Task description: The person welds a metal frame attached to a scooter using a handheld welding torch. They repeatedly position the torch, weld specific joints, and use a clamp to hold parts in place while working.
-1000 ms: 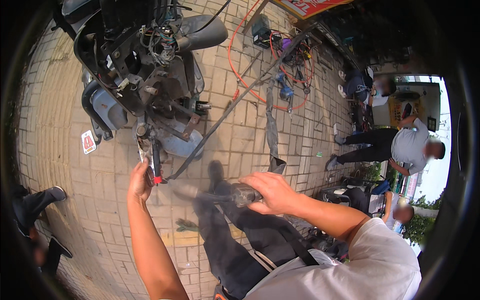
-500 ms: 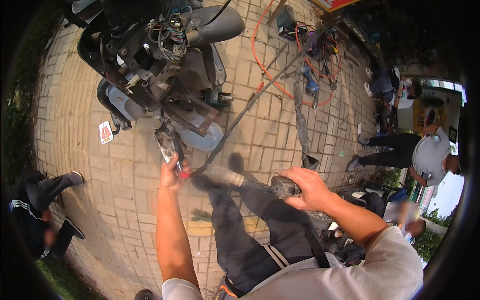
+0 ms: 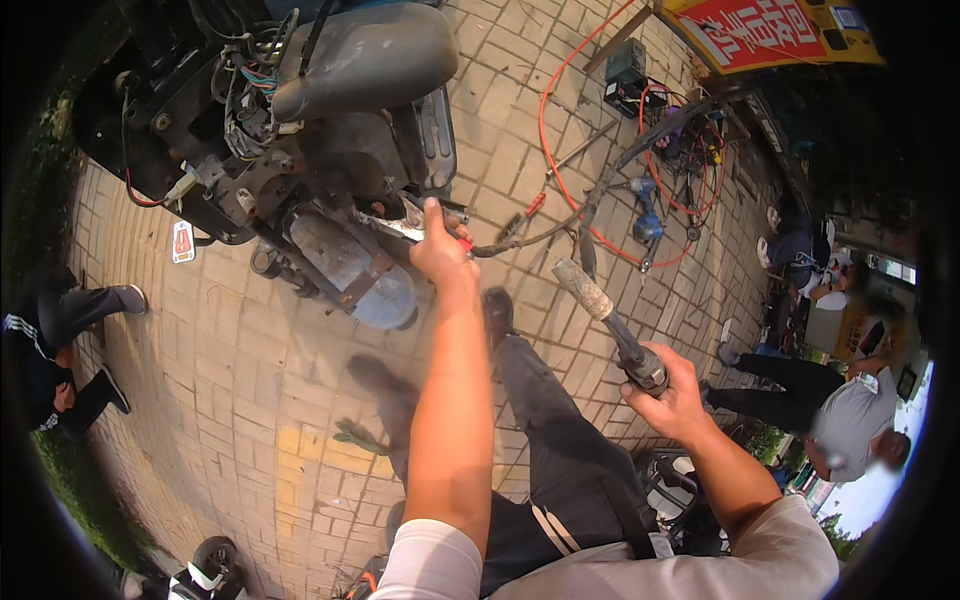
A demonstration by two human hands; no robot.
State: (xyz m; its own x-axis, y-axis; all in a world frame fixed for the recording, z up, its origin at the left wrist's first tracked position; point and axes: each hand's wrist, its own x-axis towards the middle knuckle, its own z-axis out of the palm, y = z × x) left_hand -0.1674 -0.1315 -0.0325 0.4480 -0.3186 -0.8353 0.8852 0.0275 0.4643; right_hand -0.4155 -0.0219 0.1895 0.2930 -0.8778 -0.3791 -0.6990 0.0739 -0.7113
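Just right of centre, above the brick paving (image 3: 300, 370), the dark tool (image 3: 626, 342) points away to the far left, its rough, pale cylindrical end (image 3: 583, 288) clear of the ground. The right hand (image 3: 668, 388) is closed around the thick near end of this tool. Farther off and to the left, the left hand (image 3: 443, 252) is wrapped around a red-ended handle (image 3: 466, 244), thumb stretched toward the far side; the lower fingers are mostly hidden. Just left of that thumb shows a bright metal strip (image 3: 398, 229), though whether it joins the handle cannot be told. From beside the red end a black cable (image 3: 540, 238) runs off to the far right.

Left of the left hand stands a stripped vehicle frame (image 3: 235, 190), with bundled wires (image 3: 243, 125), a grey rounded cover (image 3: 375, 55) at the far side and a dusty bluish panel (image 3: 355, 275) nearer. Beyond the tool, on the right, lie an orange hose (image 3: 545, 110), a blue power tool (image 3: 646, 210) and a dark green box (image 3: 626, 65). A printed card (image 3: 182, 242) lies on the paving to the left, and a leafy sprig (image 3: 360, 437) nearer the middle. One person (image 3: 70, 310) sits at the far left edge; another (image 3: 850, 420) stands at the right.
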